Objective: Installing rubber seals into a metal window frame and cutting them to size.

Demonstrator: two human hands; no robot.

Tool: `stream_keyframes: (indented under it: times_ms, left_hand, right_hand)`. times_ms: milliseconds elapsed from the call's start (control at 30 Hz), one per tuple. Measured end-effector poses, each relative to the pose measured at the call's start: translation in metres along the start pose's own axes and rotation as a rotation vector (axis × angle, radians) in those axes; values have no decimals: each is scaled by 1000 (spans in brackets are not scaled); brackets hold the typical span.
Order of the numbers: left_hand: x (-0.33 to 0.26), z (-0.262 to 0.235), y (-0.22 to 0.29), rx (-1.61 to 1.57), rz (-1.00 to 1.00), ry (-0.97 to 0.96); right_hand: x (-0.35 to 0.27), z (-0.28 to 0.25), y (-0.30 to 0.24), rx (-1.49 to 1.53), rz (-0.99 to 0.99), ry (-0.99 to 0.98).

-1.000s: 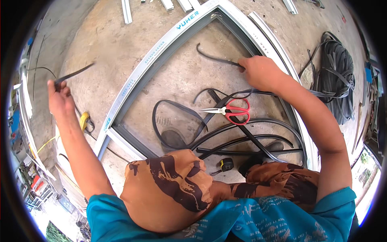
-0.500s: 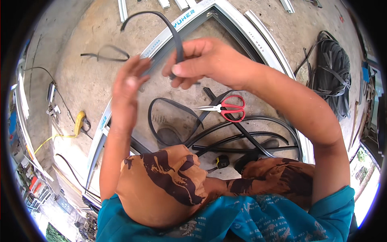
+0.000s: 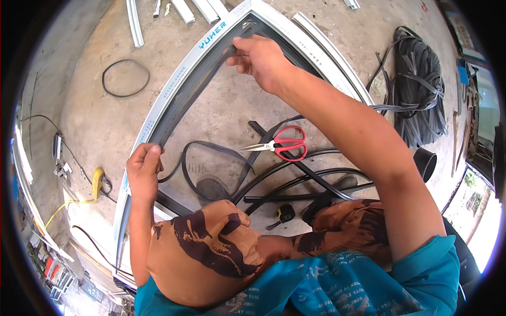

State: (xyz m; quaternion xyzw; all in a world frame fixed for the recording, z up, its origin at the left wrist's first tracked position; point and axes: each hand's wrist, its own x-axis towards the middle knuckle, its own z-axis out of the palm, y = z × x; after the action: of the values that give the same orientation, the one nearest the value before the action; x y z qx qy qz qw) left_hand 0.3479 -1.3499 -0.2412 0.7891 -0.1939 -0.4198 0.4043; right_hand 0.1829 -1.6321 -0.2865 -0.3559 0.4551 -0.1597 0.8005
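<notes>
A white window frame (image 3: 174, 89) lies on the concrete floor. Along its left rail runs a black rubber gasket strip (image 3: 192, 89). My left hand (image 3: 143, 171) pinches the near end of that strip against the rail. My right hand (image 3: 261, 58) grips the same strip near the frame's far corner. Between both hands the strip is stretched along the rail. Red-handled scissors (image 3: 282, 145) rest inside the frame, on the floor below my right forearm. Loose black strips (image 3: 295, 179) curl on the floor near my knees.
A coil of black gasket (image 3: 419, 87) sits at the right, a black cup (image 3: 424, 163) beside it. A loose black ring (image 3: 125, 78) lies at the upper left. A small tape measure (image 3: 285, 213) sits near my knee. A yellow plug and cables (image 3: 97, 181) lie left.
Both hands have come down from mid-air to the frame. The strip that was held up is now laid along the left rail, left hand low, right hand at the far corner.
</notes>
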Motion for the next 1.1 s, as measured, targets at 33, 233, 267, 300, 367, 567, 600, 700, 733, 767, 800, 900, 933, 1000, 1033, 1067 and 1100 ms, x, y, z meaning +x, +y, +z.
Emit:
stream_keyframes:
  times_ms: [33, 233, 267, 300, 367, 567, 600, 700, 733, 767, 800, 900, 933, 1000, 1033, 1067, 1100]
  left_hand:
    - [-2, -2, 0, 16, -37, 24]
    - [-3, -26, -26, 115, -109, 14]
    - [-3, -29, -30, 151, -143, 8]
    - [-4, -31, -33, 153, -151, 10]
    - [-4, -37, -41, 117, -166, 18]
    - [-6, -53, -55, 149, -154, 96]
    - [-6, -55, -59, 178, -138, 124]
    - [-7, -63, -67, 164, -169, 111]
    - [-7, -64, -67, 164, -172, 112]
    - [-8, -65, -67, 159, -184, 121]
    - [-8, -66, -68, 155, -195, 130]
    - [-10, -69, -74, 309, -142, 156]
    - [-11, -70, -75, 310, -142, 155]
    - [-11, -71, -77, 313, -122, 194]
    - [-10, -71, -77, 314, -122, 194]
    - [-9, -71, -76, 323, -113, 196]
    - [-9, -71, -75, 330, -104, 198]
  right_hand:
    - [8, -5, 2, -11, 21, 58]
    - [48, -15, 17, -42, -69, 149]
    - [54, -16, 20, -43, -71, 153]
    - [57, -16, 22, -73, -94, 196]
    - [65, -13, 26, -104, -116, 242]
    - [76, -7, 24, -205, -138, 358]
    - [78, -7, 23, -190, -128, 365]
    - [79, -11, 19, -196, -107, 367]
    - [79, -11, 18, -213, -95, 360]
    - [79, -12, 17, -214, -93, 359]
    - [78, -11, 16, -230, -86, 365]
    - [79, -11, 18, -287, -84, 384]
    - [80, -12, 19, -328, -91, 397]
    - [82, -13, 21, -387, -111, 423]
    - [82, -14, 22, -448, -131, 448]
    - [82, -14, 24, -447, -130, 449]
    - [83, -15, 26, -446, -149, 464]
